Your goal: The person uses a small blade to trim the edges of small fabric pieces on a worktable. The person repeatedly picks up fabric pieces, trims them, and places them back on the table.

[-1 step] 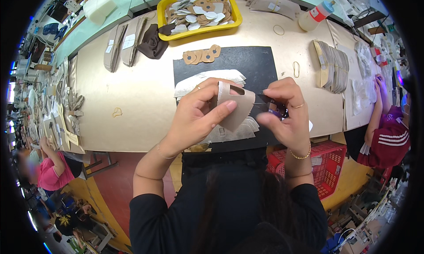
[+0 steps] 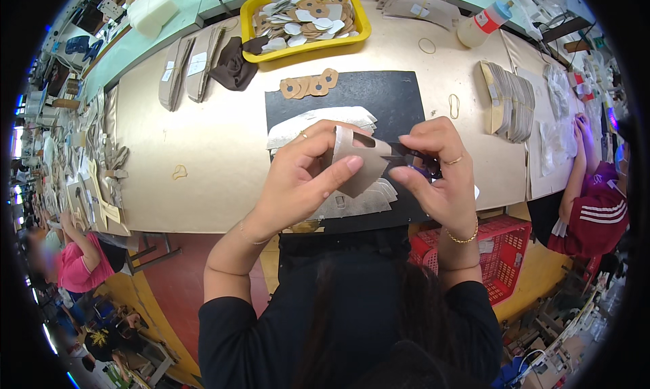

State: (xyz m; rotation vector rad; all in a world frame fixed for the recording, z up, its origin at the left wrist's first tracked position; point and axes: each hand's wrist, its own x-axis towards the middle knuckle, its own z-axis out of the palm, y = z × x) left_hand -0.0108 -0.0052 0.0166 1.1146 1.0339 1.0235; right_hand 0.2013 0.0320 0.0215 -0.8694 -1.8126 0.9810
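Within right fingers (image 2: 430,139): dark tool (image 2: 420,161) (part-hidden).

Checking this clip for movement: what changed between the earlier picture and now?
The right hand's thumb has moved up toward its index finger, and the dark tool has shifted slightly left, nearer the taupe piece. Nothing was visibly grasped or released. The left hand keeps its hold.

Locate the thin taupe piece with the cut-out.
The taupe piece is near the centre of the head view, in the left hand above the black rectangular mat, with the dark bladed tool in the right hand at its right edge.
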